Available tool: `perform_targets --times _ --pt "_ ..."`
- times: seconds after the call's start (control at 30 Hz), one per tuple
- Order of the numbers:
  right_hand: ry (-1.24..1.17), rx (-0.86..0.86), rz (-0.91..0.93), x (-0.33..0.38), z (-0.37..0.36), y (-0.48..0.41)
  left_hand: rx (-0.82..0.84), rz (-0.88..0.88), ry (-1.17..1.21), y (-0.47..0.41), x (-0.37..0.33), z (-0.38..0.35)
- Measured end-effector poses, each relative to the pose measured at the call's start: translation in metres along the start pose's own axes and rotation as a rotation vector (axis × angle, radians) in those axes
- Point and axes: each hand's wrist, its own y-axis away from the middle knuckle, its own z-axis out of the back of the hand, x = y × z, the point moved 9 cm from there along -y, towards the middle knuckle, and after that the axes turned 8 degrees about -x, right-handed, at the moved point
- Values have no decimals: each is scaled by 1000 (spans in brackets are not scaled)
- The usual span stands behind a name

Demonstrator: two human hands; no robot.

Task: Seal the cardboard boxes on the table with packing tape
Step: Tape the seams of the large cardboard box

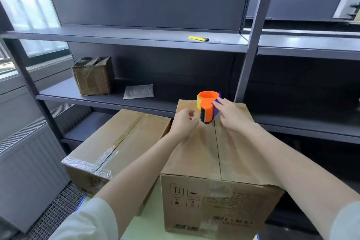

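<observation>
An orange tape dispenser (207,105) stands upright at the far end of the tall cardboard box (218,152), over its untaped centre seam. My right hand (229,116) touches the dispenser's right side with straight fingers. My left hand (184,122) hovers just left of the dispenser with loosely curled fingers, holding nothing. A lower, flatter cardboard box (116,142) lies to the left, its seam covered with clear tape.
Grey metal shelving (136,37) runs behind the boxes. A small taped box (92,75) and a plastic-wrapped sheet (138,91) sit on the middle shelf; a yellow utility knife (198,38) lies on the upper one. A radiator (29,154) stands at left.
</observation>
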Motion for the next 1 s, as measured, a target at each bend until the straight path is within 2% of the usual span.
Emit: perform_targets --times 0.3,0.43,0.57,0.77,0.9,1.0 --pt "131 -63 74 -12 -13 -34 -47 -52 28 -27 -2 -8" --pt "99 -39 49 -19 -25 -48 -105 -26 81 -30 -1 -3" --pt "91 -99 66 -19 -22 -47 -127 17 154 -32 4 0" --pt "-59 -215 112 -27 -3 -26 -103 -142 171 -24 -20 20" --pt "-337 -40 48 -32 3 -5 -41 -225 162 -7 -43 38" --pt "-475 26 11 -34 21 15 -4 -151 237 2 -56 49"
